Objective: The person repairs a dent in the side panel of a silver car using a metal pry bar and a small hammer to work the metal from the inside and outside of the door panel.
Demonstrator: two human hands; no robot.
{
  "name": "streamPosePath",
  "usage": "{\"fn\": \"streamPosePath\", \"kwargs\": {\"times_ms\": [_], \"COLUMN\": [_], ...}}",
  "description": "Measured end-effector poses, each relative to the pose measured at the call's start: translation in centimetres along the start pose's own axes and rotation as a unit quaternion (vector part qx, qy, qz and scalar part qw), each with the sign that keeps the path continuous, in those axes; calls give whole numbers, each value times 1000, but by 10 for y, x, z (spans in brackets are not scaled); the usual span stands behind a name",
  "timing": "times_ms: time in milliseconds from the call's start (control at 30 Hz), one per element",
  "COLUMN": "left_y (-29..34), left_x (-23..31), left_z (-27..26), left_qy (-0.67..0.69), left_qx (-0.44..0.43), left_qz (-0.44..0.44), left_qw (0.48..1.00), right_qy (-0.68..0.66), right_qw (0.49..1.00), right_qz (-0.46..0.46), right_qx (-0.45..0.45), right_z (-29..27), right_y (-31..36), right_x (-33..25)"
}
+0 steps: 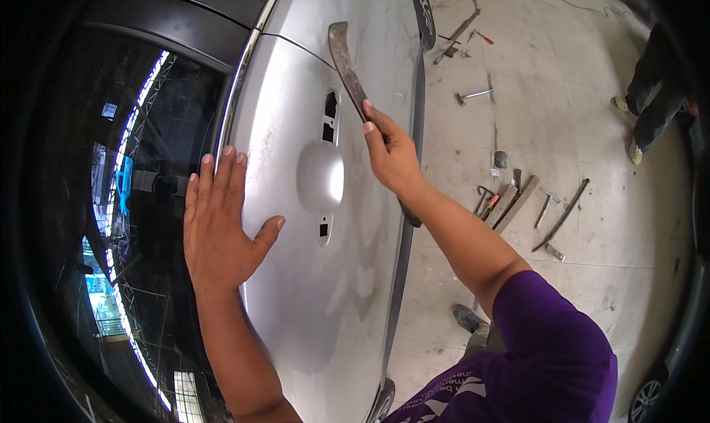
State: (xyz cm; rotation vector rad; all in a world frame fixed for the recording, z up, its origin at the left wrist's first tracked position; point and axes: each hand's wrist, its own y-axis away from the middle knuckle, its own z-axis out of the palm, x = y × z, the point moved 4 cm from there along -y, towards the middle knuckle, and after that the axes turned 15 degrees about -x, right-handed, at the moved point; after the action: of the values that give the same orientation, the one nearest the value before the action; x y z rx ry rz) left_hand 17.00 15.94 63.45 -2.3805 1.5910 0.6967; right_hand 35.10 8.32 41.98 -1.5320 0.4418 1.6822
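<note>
My right hand [393,148] is closed around a long curved metal body spoon [345,57], dark and worn, with its wide bent end up over the silver car door [285,290]. A dark end showing below my forearm looks like the same tool's other end. Flat with fingers spread, my left hand [225,227] rests along the door's upper edge and the dark window glass [148,223]. Between the hands lies the rounded handle recess [320,177], with cut-out openings at both ends and no handle on it. Scuffs and faint ripples mark the door skin.
On the concrete floor [458,260] to the right lie a hammer [474,95], wooden bars [516,203], a long dark rod [562,216] and several other hand tools. A person [654,90] stands at the far right. A wheel [423,12] shows at the top.
</note>
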Motion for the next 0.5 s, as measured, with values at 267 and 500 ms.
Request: {"fn": "streamPosePath", "kwargs": {"times_ms": [267, 500], "left_y": [-1, 3], "left_x": [6, 6], "left_z": [3, -4], "left_qy": [-6, -16], "left_qx": [3, 3], "left_qz": [14, 7], "left_qw": [1000, 1000], "right_qy": [35, 206], "right_qw": [992, 917], "right_qz": [97, 339], "right_qx": [-72, -46], "right_z": [-52, -253], "right_y": [31, 263], "right_x": [19, 146]}}
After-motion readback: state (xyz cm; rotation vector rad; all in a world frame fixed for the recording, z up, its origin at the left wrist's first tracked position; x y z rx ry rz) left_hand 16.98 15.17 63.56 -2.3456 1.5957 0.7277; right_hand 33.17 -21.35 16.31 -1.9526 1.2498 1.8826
